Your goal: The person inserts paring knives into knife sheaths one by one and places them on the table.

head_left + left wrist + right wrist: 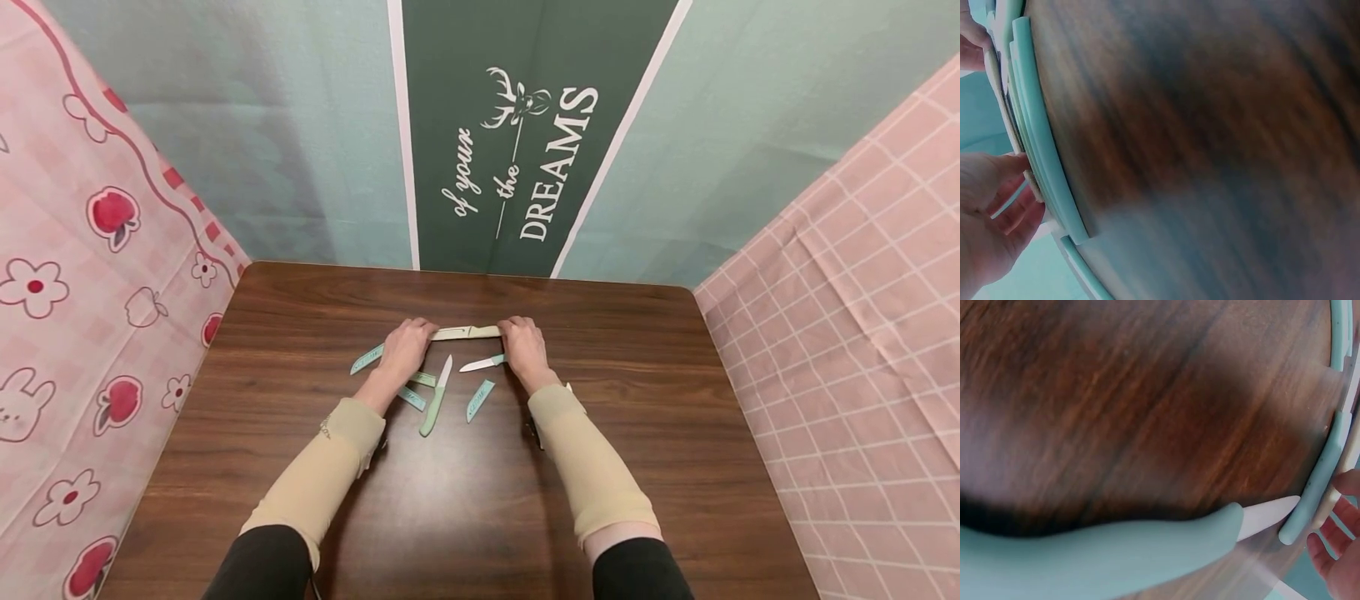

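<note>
A cream paring knife (484, 332) with a matching blade sheath (450, 333) over its blade lies crosswise between both hands. My left hand (407, 346) pinches the sheath's end; in the left wrist view its thumb and fingers (1019, 215) close round it. My right hand (525, 346) holds the handle's end. Just below, a teal-handled knife (477, 365) points its white blade left, its handle partly hidden by the right hand. A green-handled knife (435, 408) lies blade away from me between the forearms. A teal handle (1116, 556) with a white blade looms close in the right wrist view.
Teal sheaths lie around the hands: one (367, 358) left of the left hand, one (412, 398) near that wrist beside a green sheath (424, 379), and another (480, 401) towards the right. Fabric walls stand behind and beside the wooden table (622, 333).
</note>
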The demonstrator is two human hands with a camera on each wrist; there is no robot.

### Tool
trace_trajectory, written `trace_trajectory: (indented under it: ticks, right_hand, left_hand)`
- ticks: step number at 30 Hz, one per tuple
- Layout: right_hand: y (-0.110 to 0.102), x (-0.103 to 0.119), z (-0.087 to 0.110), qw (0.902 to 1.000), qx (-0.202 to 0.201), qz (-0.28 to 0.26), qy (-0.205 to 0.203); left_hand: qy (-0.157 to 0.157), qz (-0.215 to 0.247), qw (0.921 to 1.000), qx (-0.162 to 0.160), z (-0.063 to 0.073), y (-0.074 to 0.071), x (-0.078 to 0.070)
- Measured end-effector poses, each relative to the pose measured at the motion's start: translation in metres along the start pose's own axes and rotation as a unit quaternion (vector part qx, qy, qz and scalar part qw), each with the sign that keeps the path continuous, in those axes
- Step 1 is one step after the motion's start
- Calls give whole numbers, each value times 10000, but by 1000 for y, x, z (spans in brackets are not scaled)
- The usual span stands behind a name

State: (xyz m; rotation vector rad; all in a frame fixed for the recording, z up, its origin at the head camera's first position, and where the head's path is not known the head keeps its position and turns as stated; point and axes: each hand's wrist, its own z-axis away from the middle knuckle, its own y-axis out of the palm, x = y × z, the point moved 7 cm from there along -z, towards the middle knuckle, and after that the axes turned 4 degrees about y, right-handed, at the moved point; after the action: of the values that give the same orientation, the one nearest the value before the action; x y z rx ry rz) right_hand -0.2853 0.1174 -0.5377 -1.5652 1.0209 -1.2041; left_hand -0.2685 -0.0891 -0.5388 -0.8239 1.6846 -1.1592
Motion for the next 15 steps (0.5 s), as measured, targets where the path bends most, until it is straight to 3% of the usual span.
trace_trajectory:
  ticks: [9,15]
  right_hand:
    - [-13,5,4,9997,-77,-10,-214]
    - [-22,15,9,9979,-276,-201,-544]
  left_hand:
    - [159,-22,9991,-392,3,-12,-7]
    - [234,-42,9982,-543,10,-21,-21]
